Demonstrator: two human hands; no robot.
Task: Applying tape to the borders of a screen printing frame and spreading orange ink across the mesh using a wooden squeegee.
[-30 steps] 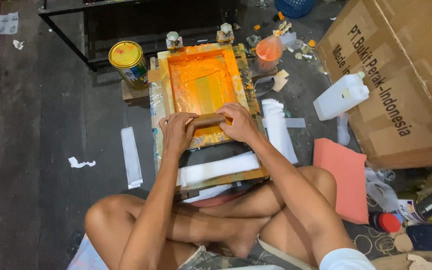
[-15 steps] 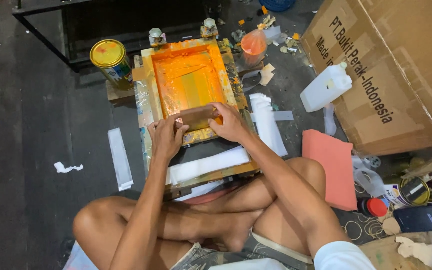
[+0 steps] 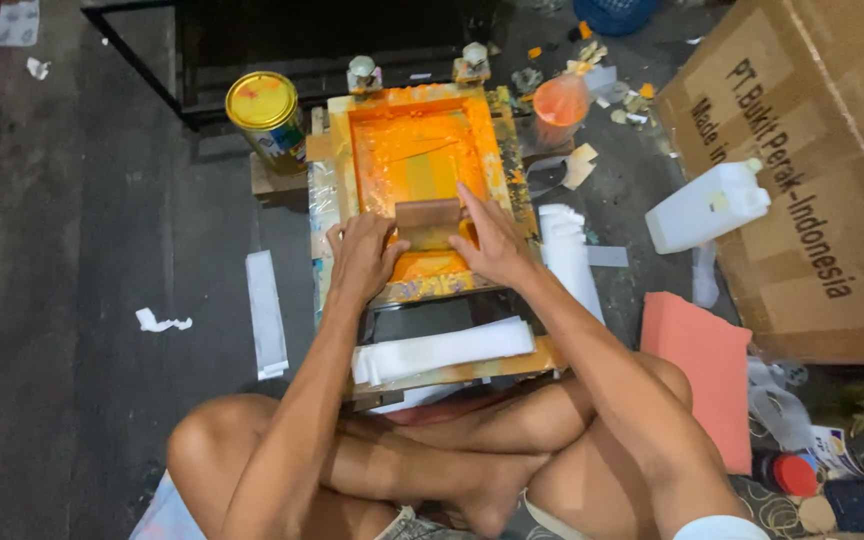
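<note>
I sit cross-legged on the floor in front of a wooden printing screen frame (image 3: 337, 170) coated in orange ink. A brown wooden squeegee (image 3: 429, 213) lies across the lower part of the screen. My left hand (image 3: 364, 255) grips its left end and my right hand (image 3: 489, 240) grips its right end. A pool of orange ink (image 3: 430, 265) sits just below the squeegee. A stack of white strips (image 3: 442, 350) lies on the board between the frame and my legs.
A yellow-lidded paint can (image 3: 265, 115) stands left of the frame. An orange cup (image 3: 561, 100), a white jug (image 3: 707, 205), a large cardboard box (image 3: 822, 170), a pink sheet (image 3: 707, 365) and a white roll (image 3: 564, 250) lie to the right. White strips (image 3: 265, 312) lie at the left.
Both hands have held the squeegee throughout and it now sits slightly farther up the screen, leaving ink below it. The head camera has shifted.
</note>
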